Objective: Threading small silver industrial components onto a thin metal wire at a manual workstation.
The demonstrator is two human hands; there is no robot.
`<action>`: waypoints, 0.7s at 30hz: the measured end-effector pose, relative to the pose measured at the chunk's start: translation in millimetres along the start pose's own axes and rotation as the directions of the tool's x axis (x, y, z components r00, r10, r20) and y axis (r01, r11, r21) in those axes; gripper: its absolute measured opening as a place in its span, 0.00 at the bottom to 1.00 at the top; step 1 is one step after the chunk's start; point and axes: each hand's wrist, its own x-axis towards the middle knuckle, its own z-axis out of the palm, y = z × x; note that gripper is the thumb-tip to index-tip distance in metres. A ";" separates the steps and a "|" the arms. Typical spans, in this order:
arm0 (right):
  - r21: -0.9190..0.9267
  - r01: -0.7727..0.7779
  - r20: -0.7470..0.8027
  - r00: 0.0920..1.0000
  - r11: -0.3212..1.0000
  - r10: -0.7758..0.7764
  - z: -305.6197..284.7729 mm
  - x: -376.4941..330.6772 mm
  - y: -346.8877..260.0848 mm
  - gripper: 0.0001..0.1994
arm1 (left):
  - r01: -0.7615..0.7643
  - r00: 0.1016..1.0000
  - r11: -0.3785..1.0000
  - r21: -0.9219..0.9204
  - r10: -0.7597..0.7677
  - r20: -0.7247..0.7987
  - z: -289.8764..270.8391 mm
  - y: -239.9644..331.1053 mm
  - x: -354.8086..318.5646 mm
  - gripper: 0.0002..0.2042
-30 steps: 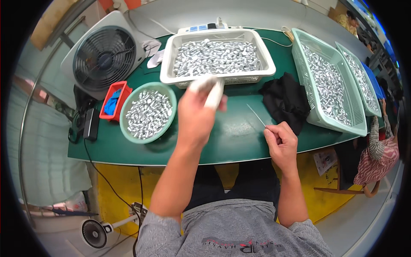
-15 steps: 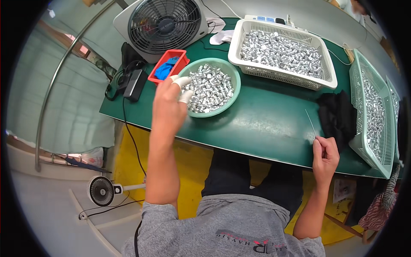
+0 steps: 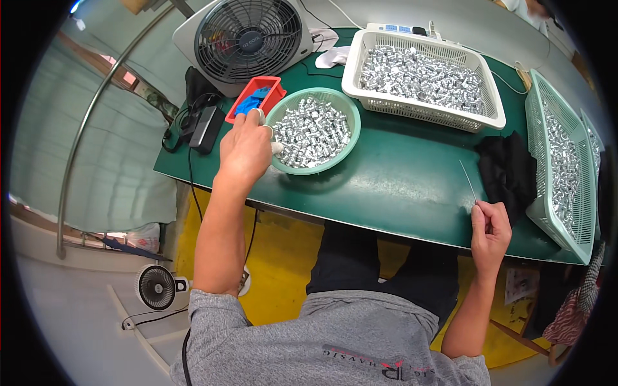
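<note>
My left hand (image 3: 246, 148), with white finger covers on some of its fingers, hovers at the left rim of a round green basin (image 3: 353, 136). Its thumb and forefinger are apart, and I see nothing between them; the other fingertips are partly hidden. Small silver metal parts (image 3: 312, 132) fill the basin. Just beyond the fingers sits a red bin (image 3: 278, 92) with a blue cloth-like piece (image 3: 251, 101) inside. Over the table's front edge at the right, my right hand (image 3: 491, 233) is closed on a thin metal needle (image 3: 468, 178), its tip pointing up and away.
A white basket (image 3: 438, 121) of similar parts stands at the back, and a green basket (image 3: 547, 186) at the right. Black cloth (image 3: 507, 168) lies beside it. A box fan (image 3: 248, 38) and a black power adapter (image 3: 206, 128) occupy the left of the green table (image 3: 393, 186).
My left hand has drawn left and slightly down, from over the basin's edge to beside its rim. My right hand keeps the needle in nearly the same place.
</note>
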 end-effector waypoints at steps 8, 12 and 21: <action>0.018 0.018 -0.032 0.999 1.000 -0.018 -0.5 -0.8 0.5 0.03 | -0.025 0.997 0.997 -0.067 0.030 0.073 6.4 0.1 5.3 0.11; 0.040 0.012 -0.033 0.999 0.999 -0.011 0.1 -1.7 0.7 0.03 | -0.024 0.999 0.991 -0.135 0.030 0.041 9.3 -3.0 1.6 0.11; 0.039 0.016 -0.044 0.999 0.999 -0.014 -1.4 -0.8 0.7 0.04 | -0.159 0.969 0.913 -0.376 0.071 -0.236 -9.1 34.8 -16.8 0.10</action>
